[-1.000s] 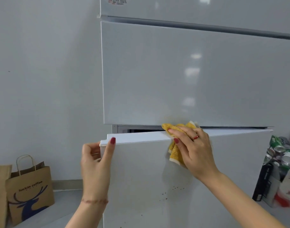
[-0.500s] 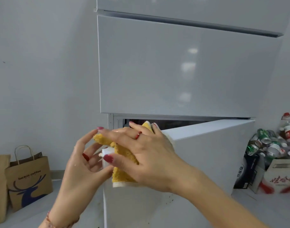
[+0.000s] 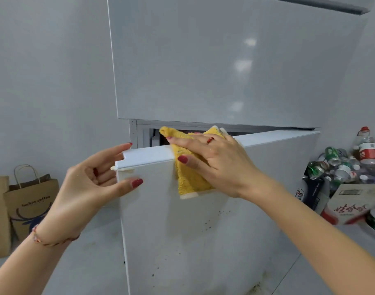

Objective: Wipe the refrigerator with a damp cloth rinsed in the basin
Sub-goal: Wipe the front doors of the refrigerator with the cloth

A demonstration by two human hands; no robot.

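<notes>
Refrigerator door (image 3: 203,231) ajar — right hand (image 3: 216,165) presses cloth (image 3: 188,179).

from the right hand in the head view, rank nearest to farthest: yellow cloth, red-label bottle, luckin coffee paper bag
1. yellow cloth: under the right hand, draped over the lower door's top edge.
2. red-label bottle: far right, behind the pile of cans.
3. luckin coffee paper bag: far left, on the floor by the wall.
</notes>
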